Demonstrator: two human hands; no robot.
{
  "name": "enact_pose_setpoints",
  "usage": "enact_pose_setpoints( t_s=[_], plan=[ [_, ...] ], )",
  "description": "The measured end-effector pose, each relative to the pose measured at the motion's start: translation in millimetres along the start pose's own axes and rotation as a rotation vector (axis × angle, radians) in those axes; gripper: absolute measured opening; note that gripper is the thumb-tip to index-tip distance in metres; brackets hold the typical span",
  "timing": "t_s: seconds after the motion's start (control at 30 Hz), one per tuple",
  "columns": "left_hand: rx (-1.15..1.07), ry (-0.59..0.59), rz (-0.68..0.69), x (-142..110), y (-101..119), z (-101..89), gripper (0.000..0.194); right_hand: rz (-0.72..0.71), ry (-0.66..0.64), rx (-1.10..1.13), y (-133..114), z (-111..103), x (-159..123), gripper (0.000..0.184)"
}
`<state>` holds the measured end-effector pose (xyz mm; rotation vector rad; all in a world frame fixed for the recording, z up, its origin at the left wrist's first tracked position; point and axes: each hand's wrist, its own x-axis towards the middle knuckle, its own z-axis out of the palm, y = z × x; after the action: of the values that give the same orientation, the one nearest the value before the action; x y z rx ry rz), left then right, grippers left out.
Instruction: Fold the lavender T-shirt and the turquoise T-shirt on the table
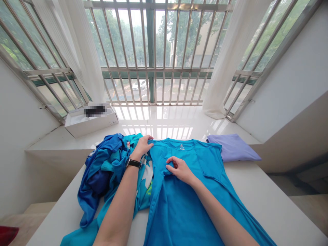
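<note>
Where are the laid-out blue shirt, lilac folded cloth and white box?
Blue shirt [179, 201], head view: front of its body.
Lilac folded cloth [238, 147], head view: middle of its top.
White box [95, 126], head view: its front wall.

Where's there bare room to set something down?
The sill between the white box and right curtain is bare, as is the table right of the blue shirt, nearer than the folded lavender cloth. Crowded: table's left, under piled clothes, and its middle, under the shirt.

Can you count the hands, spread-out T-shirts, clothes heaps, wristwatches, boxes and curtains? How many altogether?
Hands: 2, the left hand and the right hand
Spread-out blue T-shirt: 1
Heap of clothes: 1
Wristwatch: 1
White box: 1
White curtains: 2
Total: 8
</note>
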<state>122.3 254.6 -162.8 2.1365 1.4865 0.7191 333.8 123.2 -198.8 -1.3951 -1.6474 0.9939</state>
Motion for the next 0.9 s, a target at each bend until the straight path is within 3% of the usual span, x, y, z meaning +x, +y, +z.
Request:
enact_pose_setpoints(
  t_s=[0.27,0.9],
  plan=[
    [-0.124,0.039,0.018,2.5,8.2,-5.2,0.034,-0.003,0.000,-0.016,-0.3,0.4,-0.4,0.017],
    [0.018,0.000,-0.079,-0.1,2.2,-4.3,0.029,-0.007,-0.005,-0.040,-0.6,0.6,-0.8,0.017]
  ],
)
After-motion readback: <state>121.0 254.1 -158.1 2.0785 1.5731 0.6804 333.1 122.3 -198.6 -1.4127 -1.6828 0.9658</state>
